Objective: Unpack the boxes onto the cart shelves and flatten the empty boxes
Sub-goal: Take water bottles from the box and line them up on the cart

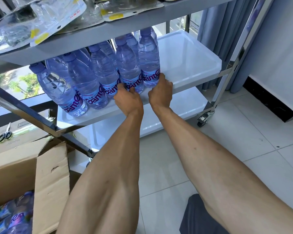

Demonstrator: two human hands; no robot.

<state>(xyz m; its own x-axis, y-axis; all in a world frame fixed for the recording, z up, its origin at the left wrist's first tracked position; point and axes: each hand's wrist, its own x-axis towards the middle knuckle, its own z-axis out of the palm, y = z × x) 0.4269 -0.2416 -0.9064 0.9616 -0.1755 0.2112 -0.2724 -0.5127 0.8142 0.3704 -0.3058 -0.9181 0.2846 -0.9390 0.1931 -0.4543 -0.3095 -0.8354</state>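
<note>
Fingers point(161, 76) around shelved bottles point(149, 58)

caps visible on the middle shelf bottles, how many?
6 caps: far left, then, in a front row rising rightward, plus one behind. Back-row bottles likely hide more.

Both hands point(128, 98) point(161, 92) outstretched, fingers curled.
</note>
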